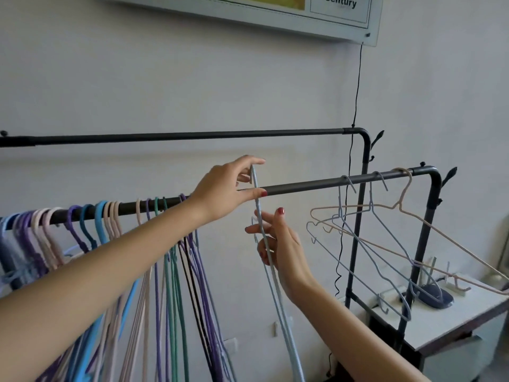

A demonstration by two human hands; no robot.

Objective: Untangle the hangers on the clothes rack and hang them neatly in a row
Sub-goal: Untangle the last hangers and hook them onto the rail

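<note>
Left hand point(228, 186) at frame centre pinches hook of light-blue hanger point(271, 271), thumb and forefinger closed on it right at front rail point(308, 183). Right hand point(278, 244) at 5 o'clock of left, fingers loosely curled round same hanger's neck. Hanger body hangs down toward 6 o'clock. Bunched hangers point(170, 271) crowd rail at 9 o'clock; three spaced hangers point(385, 238) at 3 o'clock.

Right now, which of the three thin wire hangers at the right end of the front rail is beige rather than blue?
The beige wire hanger nearest the rail's corner; the two blue wire hangers hook on left of it.
</note>
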